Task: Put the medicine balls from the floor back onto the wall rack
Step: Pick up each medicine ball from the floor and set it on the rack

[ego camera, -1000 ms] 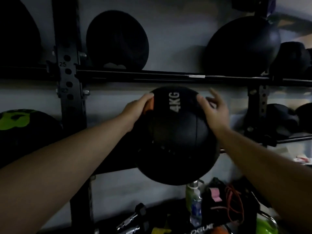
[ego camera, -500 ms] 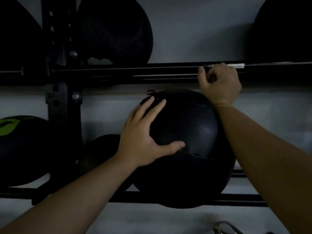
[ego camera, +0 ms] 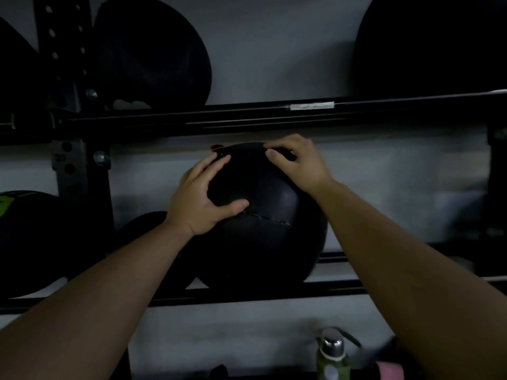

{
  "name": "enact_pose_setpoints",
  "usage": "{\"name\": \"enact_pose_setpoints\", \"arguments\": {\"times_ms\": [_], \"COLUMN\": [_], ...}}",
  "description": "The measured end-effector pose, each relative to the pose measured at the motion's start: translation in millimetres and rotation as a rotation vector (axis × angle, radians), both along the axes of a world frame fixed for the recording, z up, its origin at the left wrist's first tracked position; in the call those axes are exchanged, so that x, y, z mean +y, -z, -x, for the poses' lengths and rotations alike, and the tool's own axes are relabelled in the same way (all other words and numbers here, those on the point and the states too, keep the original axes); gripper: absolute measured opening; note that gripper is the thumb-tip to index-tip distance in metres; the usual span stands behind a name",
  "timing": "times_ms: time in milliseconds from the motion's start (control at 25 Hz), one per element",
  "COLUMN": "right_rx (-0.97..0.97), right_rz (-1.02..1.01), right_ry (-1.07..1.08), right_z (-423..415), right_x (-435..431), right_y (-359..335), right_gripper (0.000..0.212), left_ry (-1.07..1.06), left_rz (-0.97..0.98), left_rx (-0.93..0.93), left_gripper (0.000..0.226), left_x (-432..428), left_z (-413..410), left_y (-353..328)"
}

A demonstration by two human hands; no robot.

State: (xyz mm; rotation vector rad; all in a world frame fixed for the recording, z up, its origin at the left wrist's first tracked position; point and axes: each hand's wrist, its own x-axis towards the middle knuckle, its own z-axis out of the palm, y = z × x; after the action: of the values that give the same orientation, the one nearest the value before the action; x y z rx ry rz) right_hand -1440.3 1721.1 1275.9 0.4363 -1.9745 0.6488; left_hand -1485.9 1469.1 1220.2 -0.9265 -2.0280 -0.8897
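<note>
A black medicine ball (ego camera: 263, 237) rests on the lower rails (ego camera: 274, 294) of the black wall rack, against the grey wall. My left hand (ego camera: 203, 198) lies on its left front, fingers spread and thumb pressed on the stitched seam. My right hand (ego camera: 299, 163) sits on the ball's top right with the fingers curled over it. A small red patch shows at the ball's top. The weight marking is out of sight.
The upper rail (ego camera: 219, 119) carries two big black balls (ego camera: 153, 50) (ego camera: 433, 45). Left of the rack upright (ego camera: 79, 171) sits a black ball with green marks (ego camera: 24, 242). A smaller dark ball (ego camera: 142, 231) lies behind my left wrist. A green bottle (ego camera: 332, 355) stands below.
The ball went from being held in the air onto the lower rails. My right hand then dropped from the upper rail onto the ball's top. My left hand stayed put.
</note>
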Motion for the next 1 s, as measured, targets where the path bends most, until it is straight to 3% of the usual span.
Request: {"name": "enact_pose_setpoints", "arguments": {"times_ms": [200,400,600,720,880,1000], "right_rx": [-0.311,-0.431,-0.582,-0.602,-0.583,-0.588], "right_rz": [-0.024,0.043,0.125,0.219,0.271,0.290], "right_ry": [0.201,0.342,0.524,0.644,0.813,0.896], "right_z": [-76,-178,-281,-362,-459,-535], "right_x": [-31,-81,-119,-126,-129,-143], "right_y": [22,61,111,130,145,154], "right_gripper": [0.051,0.046,0.044,0.046,0.043,0.044], "left_ry": [-0.011,0.000,0.106,0.249,0.390,0.496], "left_rz": [0.102,0.274,0.454,0.526,0.557,0.582], "left_rx": [-0.156,-0.250,-0.258,-0.223,-0.188,-0.182], "left_gripper": [0.115,0.090,0.083,0.071,0.087,0.083], "left_x": [-36,-110,-129,-113,-94,-91], "left_z": [-32,-78,-149,-202,-274,-333], "left_y": [11,21,53,61,62,65]}}
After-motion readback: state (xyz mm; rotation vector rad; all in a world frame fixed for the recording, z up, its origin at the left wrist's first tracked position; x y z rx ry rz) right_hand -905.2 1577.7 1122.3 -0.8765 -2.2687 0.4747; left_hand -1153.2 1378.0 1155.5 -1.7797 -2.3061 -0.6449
